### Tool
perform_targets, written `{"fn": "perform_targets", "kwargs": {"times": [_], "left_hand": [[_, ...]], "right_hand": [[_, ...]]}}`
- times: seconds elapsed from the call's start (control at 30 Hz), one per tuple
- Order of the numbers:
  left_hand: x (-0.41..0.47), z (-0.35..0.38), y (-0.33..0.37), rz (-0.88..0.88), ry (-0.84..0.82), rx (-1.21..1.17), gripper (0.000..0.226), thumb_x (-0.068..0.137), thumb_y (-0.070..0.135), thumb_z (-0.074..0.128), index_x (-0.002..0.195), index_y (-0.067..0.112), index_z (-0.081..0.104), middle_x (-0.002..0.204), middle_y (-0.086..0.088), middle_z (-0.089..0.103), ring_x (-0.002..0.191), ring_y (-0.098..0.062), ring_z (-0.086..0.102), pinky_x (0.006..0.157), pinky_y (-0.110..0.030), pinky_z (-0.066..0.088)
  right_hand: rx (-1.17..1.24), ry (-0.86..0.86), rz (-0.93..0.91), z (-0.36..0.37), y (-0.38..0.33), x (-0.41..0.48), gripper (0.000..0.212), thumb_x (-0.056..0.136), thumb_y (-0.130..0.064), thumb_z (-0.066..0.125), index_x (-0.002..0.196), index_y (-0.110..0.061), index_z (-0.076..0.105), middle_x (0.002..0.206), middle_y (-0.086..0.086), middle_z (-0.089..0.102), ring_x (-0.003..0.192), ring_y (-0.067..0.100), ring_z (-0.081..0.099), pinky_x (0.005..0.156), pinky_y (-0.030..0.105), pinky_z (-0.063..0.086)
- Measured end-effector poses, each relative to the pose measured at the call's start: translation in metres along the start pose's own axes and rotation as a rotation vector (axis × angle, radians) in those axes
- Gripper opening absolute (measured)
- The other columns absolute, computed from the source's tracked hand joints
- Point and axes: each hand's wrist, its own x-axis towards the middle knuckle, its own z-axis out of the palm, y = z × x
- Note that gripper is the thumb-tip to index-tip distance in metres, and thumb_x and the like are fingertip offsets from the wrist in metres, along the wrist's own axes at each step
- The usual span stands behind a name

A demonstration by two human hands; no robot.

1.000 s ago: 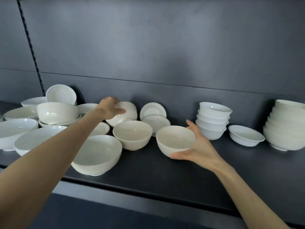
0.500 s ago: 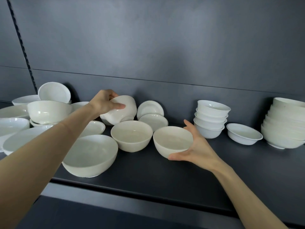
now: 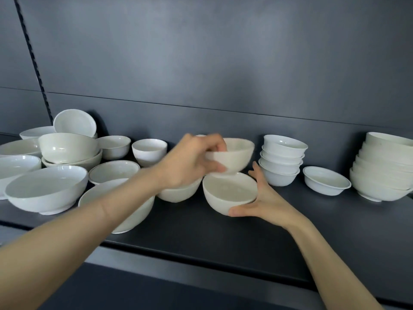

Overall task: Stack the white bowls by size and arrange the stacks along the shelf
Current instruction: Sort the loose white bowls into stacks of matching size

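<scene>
My left hand (image 3: 192,162) grips a medium white bowl (image 3: 237,156) by its rim and holds it in the air, just above a second medium white bowl (image 3: 230,193). That lower bowl stands on the dark shelf (image 3: 290,231), cupped from the right and below by my right hand (image 3: 261,198). Another medium bowl (image 3: 178,193) sits partly hidden under my left hand. To the right stand a stack of small bowls (image 3: 282,159), a single shallow bowl (image 3: 326,183) and a stack of large bowls (image 3: 384,168).
Loose bowls of mixed sizes crowd the shelf's left half: a large bowl (image 3: 47,189), a deep bowl (image 3: 69,147), a small bowl (image 3: 149,151) and a large one (image 3: 134,218) under my left forearm near the front edge. A dark back wall (image 3: 223,74) rises behind.
My left hand lifted the bowl from the back and carried it right, until it hangs over the bowl in my right hand. The right hand has barely moved.
</scene>
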Motion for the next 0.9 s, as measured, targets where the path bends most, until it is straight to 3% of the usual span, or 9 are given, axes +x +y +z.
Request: {"fn": "perform_targets", "kwargs": {"times": [0.1,0.2,0.33,0.4,0.53,0.67,0.9], "left_hand": [[-0.006,0.021,0.007,0.091,-0.046,-0.010,0.015,0.079,0.010,0.075,0.084,0.005,0.062,0.076,-0.002,0.063,0.072,-0.006,0.048,0.064,-0.012,0.037],[-0.012,0.032,0.006,0.120,-0.070,-0.005,0.014,0.080,0.015,0.072,0.085,0.007,0.062,0.077,0.002,0.064,0.072,-0.009,0.049,0.062,-0.012,0.039],[-0.017,0.040,0.002,0.096,-0.123,0.010,0.010,0.083,0.016,0.069,0.086,0.008,0.064,0.077,-0.004,0.065,0.072,-0.017,0.053,0.066,-0.028,0.044],[-0.019,0.040,0.001,0.089,-0.148,0.019,0.011,0.083,0.016,0.070,0.086,0.007,0.064,0.077,-0.004,0.064,0.072,-0.019,0.054,0.064,-0.023,0.043],[-0.022,0.039,0.001,0.060,-0.177,0.004,0.010,0.083,0.012,0.072,0.085,0.004,0.066,0.077,0.006,0.062,0.075,-0.005,0.051,0.066,-0.008,0.039],[-0.025,0.038,0.002,-0.001,-0.211,-0.043,0.007,0.085,0.009,0.070,0.084,0.003,0.066,0.077,0.002,0.065,0.073,0.005,0.052,0.068,-0.005,0.038],[-0.023,0.036,0.001,-0.089,-0.310,-0.101,0.008,0.088,0.007,0.066,0.083,0.002,0.062,0.081,-0.004,0.068,0.080,-0.013,0.058,0.077,-0.014,0.045]], "right_hand": [[0.076,-0.029,-0.026,-0.009,0.004,-0.003,0.136,0.049,-0.032,0.090,0.151,-0.033,-0.001,0.136,-0.014,0.048,0.123,0.003,0.050,0.105,0.035,0.044],[0.114,-0.038,-0.093,-0.014,0.004,-0.006,0.101,0.064,-0.009,0.088,0.143,-0.027,0.028,0.130,-0.011,0.056,0.118,0.004,0.056,0.095,0.027,0.050],[0.111,-0.022,-0.113,-0.015,0.008,-0.006,0.078,0.066,-0.003,0.085,0.132,-0.024,0.047,0.121,-0.011,0.065,0.113,0.005,0.060,0.089,0.022,0.050],[0.129,-0.011,-0.114,-0.015,0.010,-0.006,0.076,0.066,-0.002,0.084,0.130,-0.022,0.050,0.120,-0.010,0.066,0.113,0.006,0.060,0.090,0.023,0.051],[0.156,-0.019,-0.120,-0.015,0.012,-0.006,0.069,0.065,-0.002,0.085,0.122,-0.026,0.054,0.115,-0.011,0.068,0.110,0.006,0.062,0.087,0.021,0.052],[0.160,-0.003,-0.069,-0.014,0.016,-0.003,0.088,0.049,-0.027,0.090,0.128,-0.020,0.050,0.122,-0.007,0.064,0.113,0.009,0.061,0.095,0.034,0.052],[0.157,0.002,-0.052,-0.013,0.019,-0.001,0.096,0.046,-0.032,0.092,0.130,-0.019,0.047,0.124,-0.007,0.063,0.113,0.008,0.061,0.096,0.038,0.052]]}}
